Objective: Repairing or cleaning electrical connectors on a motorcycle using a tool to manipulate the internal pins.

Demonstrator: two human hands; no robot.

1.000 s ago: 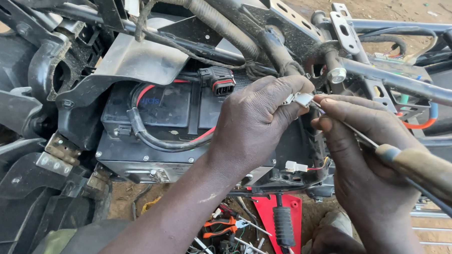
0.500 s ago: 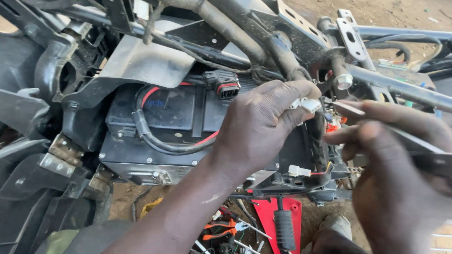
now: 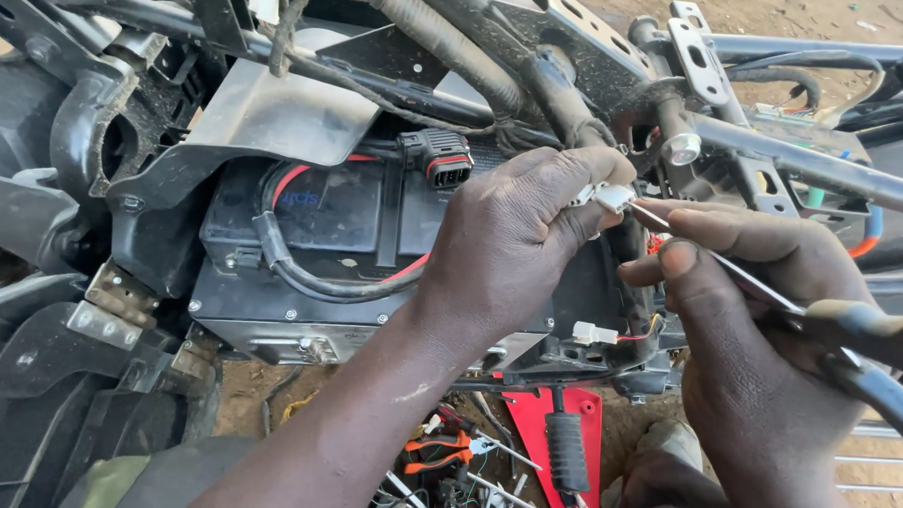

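**Rider1:** White plastic connector plug [image 3: 610, 197] is pinched tight between the thumb and fingertips of your left hand [image 3: 517, 248], up by the black wrapped wiring loom [image 3: 567, 108], just above the black battery box [image 3: 372, 251]. Your right hand [image 3: 759, 325] is clenched round the dark-handled thin metal probe [image 3: 770, 295], with its tip right at the plug's mouth.

**Rider2:** Yeah, and that's the risky bit, I reckon. If you lean too hard, the tip could skid off the little plug and jab your left thumb — or bend a pin inside. I can't tell from here whether it's actually seated in a slot.

**Rider1:** Also watch the red cable [image 3: 294, 178] looping over the battery box; a slipped steel tip landing on a live terminal could spark.

**Rider2:** And the second small white plug [image 3: 591, 334] dangles just below on thin wires — a snagged wrist might yank it.
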